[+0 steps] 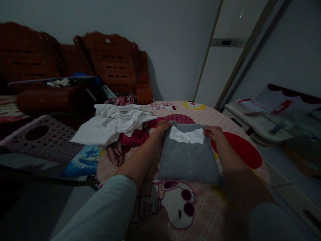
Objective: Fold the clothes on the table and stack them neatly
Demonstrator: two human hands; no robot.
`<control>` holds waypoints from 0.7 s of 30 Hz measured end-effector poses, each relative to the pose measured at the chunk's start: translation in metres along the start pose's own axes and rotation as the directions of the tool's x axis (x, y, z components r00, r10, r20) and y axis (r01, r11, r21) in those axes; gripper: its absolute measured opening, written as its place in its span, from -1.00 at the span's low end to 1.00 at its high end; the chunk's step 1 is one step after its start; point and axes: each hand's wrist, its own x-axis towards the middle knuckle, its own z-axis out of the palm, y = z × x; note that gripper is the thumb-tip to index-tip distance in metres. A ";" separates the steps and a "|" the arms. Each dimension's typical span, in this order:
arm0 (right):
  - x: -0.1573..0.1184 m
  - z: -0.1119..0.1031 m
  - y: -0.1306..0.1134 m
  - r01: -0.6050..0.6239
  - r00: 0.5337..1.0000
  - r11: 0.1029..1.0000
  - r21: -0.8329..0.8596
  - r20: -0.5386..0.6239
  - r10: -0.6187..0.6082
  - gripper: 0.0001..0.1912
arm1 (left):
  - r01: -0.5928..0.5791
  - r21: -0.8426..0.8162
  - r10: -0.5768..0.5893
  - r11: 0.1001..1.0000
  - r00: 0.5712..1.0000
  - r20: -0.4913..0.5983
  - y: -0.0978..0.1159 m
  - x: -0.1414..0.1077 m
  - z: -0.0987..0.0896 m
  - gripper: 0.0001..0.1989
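A grey knitted garment (189,160) lies folded and flat on a round table with a pink patterned cover (208,214). White cloth (187,135) shows at its neckline. My left hand (164,126) pinches the garment's far left corner, its fingers closed on the edge. At the far right corner, my right hand (212,132) grips the garment, thumb and fingers pressed together. Left of my left hand is a pile of white cloth (112,122), with a dark red cloth (135,137) partly beneath it.
Carved wooden seats (110,63) stand behind on the left. A pink perforated basket (60,137) and a blue printed bag (84,160) are beside the table's left edge. On the right is a white stand (263,129) with papers (250,106). A tall white cabinet (218,70) stands behind.
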 end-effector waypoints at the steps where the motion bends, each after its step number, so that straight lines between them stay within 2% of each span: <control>1: -0.002 0.001 -0.002 0.009 1.000 1.000 -0.001 0.003 -0.009 -0.73 | -0.009 -0.013 0.009 1.000 1.000 -0.008 0.003 -0.001 0.002 -0.84; 4: -0.013 -0.003 -0.008 0.052 0.998 0.999 0.013 0.035 -0.052 -0.71 | -0.035 -0.063 0.035 0.997 0.999 -0.009 0.008 -0.006 0.004 -0.89; 6: -0.024 -0.009 -0.012 0.096 0.991 0.995 0.031 0.086 -0.099 -0.75 | -0.067 -0.157 0.070 0.985 0.997 0.016 0.013 -0.011 -0.001 -0.93; 8: -0.036 -0.018 -0.014 0.156 0.973 0.986 0.052 0.164 -0.162 -0.80 | -0.107 -0.288 0.137 0.952 0.987 0.087 0.019 -0.019 -0.010 -0.87; 10: -0.049 -0.031 -0.015 0.217 0.944 0.974 0.067 0.241 -0.227 -0.83 | -0.147 -0.382 0.236 0.913 0.951 0.198 0.026 -0.030 -0.023 -0.76; 12: -0.063 -0.048 -0.013 0.258 0.914 0.964 0.065 0.308 -0.266 -0.84 | -0.198 -0.389 0.335 0.900 0.884 0.326 0.032 -0.045 -0.039 -0.70; 15: -0.084 -0.075 -0.006 0.265 0.873 0.964 0.010 0.422 -0.244 -0.78 | -0.260 -0.329 0.406 0.908 0.744 0.531 0.037 -0.069 -0.064 -0.67; 17: -0.095 -0.091 0.000 0.255 0.848 0.965 -0.065 0.494 -0.191 -0.76 | -0.259 -0.261 0.367 0.930 0.633 0.681 0.034 -0.082 -0.077 -0.69; 19: -0.101 -0.101 0.007 0.254 0.820 0.953 -0.166 0.559 -0.122 -0.76 | -0.250 -0.170 0.279 0.953 0.511 0.813 0.027 -0.090 -0.084 -0.71; 21: -0.102 -0.105 0.014 0.259 0.795 0.927 -0.272 0.605 -0.045 -0.77 | -0.269 -0.096 0.204 0.958 0.411 0.888 0.018 -0.093 -0.085 -0.68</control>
